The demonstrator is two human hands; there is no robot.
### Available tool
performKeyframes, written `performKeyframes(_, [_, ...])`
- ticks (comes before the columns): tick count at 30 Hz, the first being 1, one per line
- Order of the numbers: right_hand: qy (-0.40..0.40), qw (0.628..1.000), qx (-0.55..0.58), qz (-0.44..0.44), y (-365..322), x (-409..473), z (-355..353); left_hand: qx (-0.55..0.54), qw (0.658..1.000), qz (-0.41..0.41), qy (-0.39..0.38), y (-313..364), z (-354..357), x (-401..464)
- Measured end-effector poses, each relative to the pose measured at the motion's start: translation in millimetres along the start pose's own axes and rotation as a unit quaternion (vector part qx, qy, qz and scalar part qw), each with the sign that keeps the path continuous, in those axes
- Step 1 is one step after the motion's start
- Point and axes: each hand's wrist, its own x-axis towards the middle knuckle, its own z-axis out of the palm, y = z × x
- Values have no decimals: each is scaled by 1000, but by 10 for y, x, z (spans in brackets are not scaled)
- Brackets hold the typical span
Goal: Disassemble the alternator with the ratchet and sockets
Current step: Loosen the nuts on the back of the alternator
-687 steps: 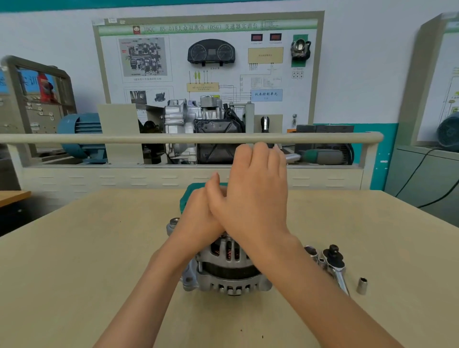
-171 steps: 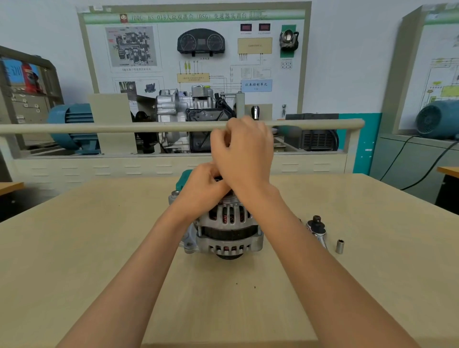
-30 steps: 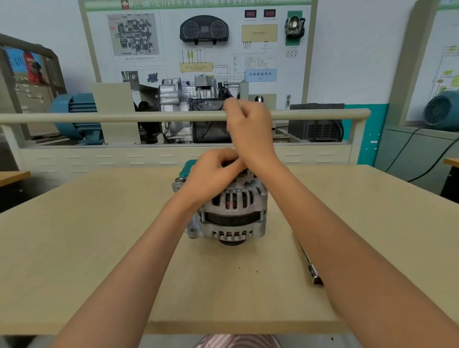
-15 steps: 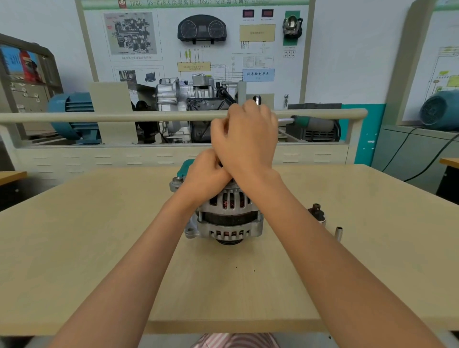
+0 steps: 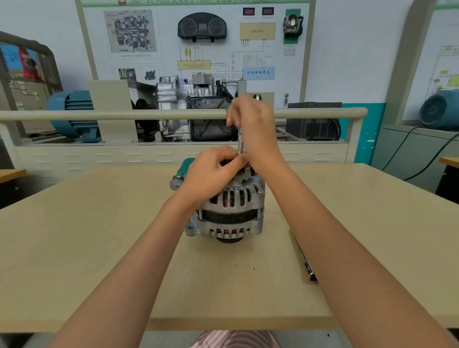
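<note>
Alternator [image 5: 229,211], silver vented housing, copper windings

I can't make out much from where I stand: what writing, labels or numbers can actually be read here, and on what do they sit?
"仪表控制单元": white characters on the blue box of the wall training board.
Green header strip along the board's top: cut off and blurred, unreadable.
Yellow boxes, diagram captions and the two small red displays: too small to read.
Alternator and right-hand wall board: no legible marking.
</note>
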Motion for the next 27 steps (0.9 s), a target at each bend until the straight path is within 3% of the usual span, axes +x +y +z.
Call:
performKeyframes(1, [6,992,-114,-50,40,-39,11,2,1000,4,12,-4,3,-7])
performKeyframes(2, [19,961,-257,-100,86,-80,21,4,1000,4,23,-11,4,-10])
performKeyframes(4, [56,845,-510,-148,137,-147,58,1,999,1,35,-18,1,-8])
performKeyframes(5, [65,803,-574,-147,138,-159,82,-2,999,6,39,-20,0,-11])
performKeyframes(6, [67,785,-599,-146,134,-161,106,-1,999,11,41,-34,-2,-9])
performKeyframes(7, [68,790,-592,-146,122,-154,132,2,999,14,44,-38,-4,-7])
performKeyframes(10, [65,877,-453,-145,102,-72,142,-5,999,-1,35,-42,-5,-3])
performKeyframes(13, [19,986,-163,-41,75,56,44,-7,1000,-13,4,-21,-1,9])
performKeyframes(16, [0,991,120,60,61,139,-30,4,1000,-2,-6,-29,-11,18])
performKeyframes(18, [-1,979,190,77,69,128,-41,4,1000,13,-7,-52,-15,28])
performKeyframes(20, [6,995,90,44,81,76,-33,7,1000,21,3,-48,-7,25])
performKeyframes(22, [19,986,-160,-49,137,9,-25,5,1000,17,21,-41,7,19])
performKeyframes(25, [53,856,-498,-131,176,-65,50,-7,999,-14,43,-44,12,24])
performKeyframes(26, [57,834,-532,-136,177,-68,69,-5,999,-18,44,-55,13,29])
performKeyframes(27, [55,835,-531,-133,173,-60,79,-4,999,-20,44,-55,13,26])
